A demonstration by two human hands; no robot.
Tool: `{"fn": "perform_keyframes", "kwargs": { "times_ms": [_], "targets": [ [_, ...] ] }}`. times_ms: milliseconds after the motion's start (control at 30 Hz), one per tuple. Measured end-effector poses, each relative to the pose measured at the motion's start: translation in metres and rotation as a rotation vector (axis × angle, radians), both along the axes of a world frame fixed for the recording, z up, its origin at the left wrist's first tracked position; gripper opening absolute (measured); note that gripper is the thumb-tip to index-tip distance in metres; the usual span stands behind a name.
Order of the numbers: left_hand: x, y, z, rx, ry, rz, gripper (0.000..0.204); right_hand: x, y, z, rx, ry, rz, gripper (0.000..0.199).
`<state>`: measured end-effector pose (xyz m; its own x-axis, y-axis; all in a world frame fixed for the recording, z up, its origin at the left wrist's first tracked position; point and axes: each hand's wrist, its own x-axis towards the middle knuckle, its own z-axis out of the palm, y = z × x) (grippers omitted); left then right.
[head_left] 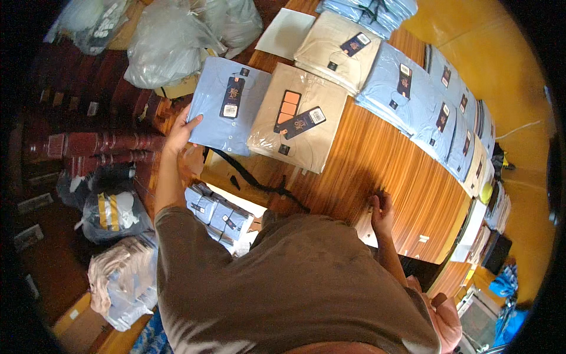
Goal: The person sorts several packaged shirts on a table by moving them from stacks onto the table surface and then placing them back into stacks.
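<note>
A: Where is the blue shirt (252, 109), and what has hold of it?

B: At the table's (377, 156) left end, its right side meeting the beige shirt (324, 127); the left hand (181, 133) grips its left edge, thumb on top; the right hand (382, 213) hangs well apart near the table's front edge, fingers loosely curled; whether they hold anything, I cannot tell.

A: What could go wrong?

B: With only one edge gripped, the far side could sag or twist, I'd judge; a push rightward might ride over the beige shirt or shove it along, since its wrap looks glossy and slick; the tag (232, 97) could catch and crease.

A: And what stands in the way?

B: The black strap (253, 180) trails just below the blue shirt and might snag its lower edge; plastic bags (168, 50) crowd the upper left; the cream shirt (321, 41) lies beyond the beige one; blue packs (383, 88) line the right side; a tied bundle (219, 213) sits lower left, close to the person.
</note>
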<state>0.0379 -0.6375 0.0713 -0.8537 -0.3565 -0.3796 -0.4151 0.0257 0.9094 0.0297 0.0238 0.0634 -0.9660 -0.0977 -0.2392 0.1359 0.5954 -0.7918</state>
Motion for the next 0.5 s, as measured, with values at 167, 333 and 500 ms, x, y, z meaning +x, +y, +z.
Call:
{"fn": "perform_keyframes", "kwargs": {
  "times_ms": [167,333,500],
  "targets": [
    [-0.024,0.006,-0.013,0.01,0.014,-0.057,0.061,0.007,0.005,-0.019,-0.094,0.049,-0.165,0.015],
    [-0.031,0.009,-0.03,-0.31,0.105,-0.129,0.062,-0.044,-0.06,-0.007,-0.052,0.199,-0.072,0.027],
    [-0.047,0.029,-0.011,-0.323,0.035,-0.2,0.066,-0.079,-0.098,-0.003,0.037,0.079,-0.054,0.042]
  ]
}}
